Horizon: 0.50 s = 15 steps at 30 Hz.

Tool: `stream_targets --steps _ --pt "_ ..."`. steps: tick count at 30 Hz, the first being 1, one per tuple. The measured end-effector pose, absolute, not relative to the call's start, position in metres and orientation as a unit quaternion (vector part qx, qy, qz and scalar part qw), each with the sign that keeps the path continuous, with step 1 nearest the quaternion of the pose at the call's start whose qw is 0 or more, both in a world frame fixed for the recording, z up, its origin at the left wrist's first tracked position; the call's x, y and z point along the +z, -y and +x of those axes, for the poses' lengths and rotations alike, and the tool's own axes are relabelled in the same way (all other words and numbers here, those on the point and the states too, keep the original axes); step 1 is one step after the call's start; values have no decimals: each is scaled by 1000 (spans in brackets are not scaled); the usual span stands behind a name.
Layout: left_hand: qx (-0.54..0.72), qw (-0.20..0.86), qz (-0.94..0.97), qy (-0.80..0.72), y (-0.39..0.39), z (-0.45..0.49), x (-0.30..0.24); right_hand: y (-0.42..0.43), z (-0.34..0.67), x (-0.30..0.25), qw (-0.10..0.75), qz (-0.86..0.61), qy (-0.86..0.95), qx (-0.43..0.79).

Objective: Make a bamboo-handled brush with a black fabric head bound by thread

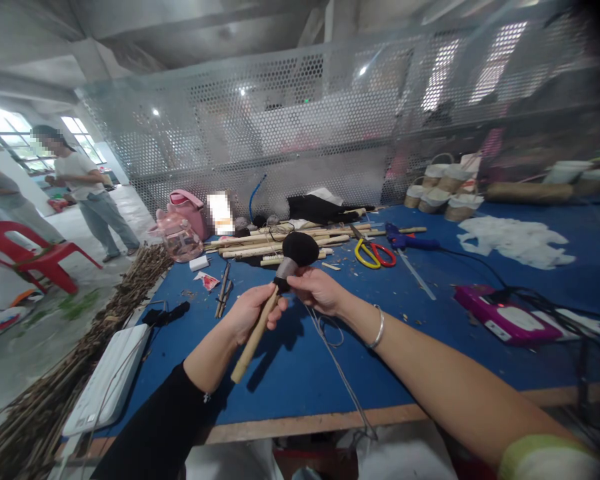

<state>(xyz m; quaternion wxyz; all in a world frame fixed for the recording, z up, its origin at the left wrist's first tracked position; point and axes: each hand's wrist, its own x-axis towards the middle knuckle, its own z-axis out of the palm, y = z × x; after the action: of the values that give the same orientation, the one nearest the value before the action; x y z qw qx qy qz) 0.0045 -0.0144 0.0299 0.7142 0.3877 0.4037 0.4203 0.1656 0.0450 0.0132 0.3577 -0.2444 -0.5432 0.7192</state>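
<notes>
A pale wooden stick point(256, 340) with a round black head point(301, 249) is held up at a tilt over the blue table. Below the head it has a grey band point(286, 268) and a dark wrapped neck. My left hand point(254, 312) is closed around the stick under that neck. The fingers of my right hand point(316, 288) pinch at the neck, just under the grey band. A thin grey cord point(337, 365) trails from beside my right hand to the front table edge; whether the fingers hold it, I cannot tell.
Wooden sticks point(285, 241), scissors point(375, 255) and a blue glue gun point(410, 239) lie behind my hands. At right are a purple box point(510, 317) with cables and white cloth point(515, 240). A white power strip point(107, 380) lies left; people stand beyond.
</notes>
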Motion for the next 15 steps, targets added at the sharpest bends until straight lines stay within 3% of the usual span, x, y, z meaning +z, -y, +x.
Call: stream_targets --steps 10,15 --pt "426 632 428 -486 9 6 20 -39 151 -3 303 -301 614 664" --pt "542 581 366 -485 -8 -19 19 -25 171 30 178 -316 653 664"
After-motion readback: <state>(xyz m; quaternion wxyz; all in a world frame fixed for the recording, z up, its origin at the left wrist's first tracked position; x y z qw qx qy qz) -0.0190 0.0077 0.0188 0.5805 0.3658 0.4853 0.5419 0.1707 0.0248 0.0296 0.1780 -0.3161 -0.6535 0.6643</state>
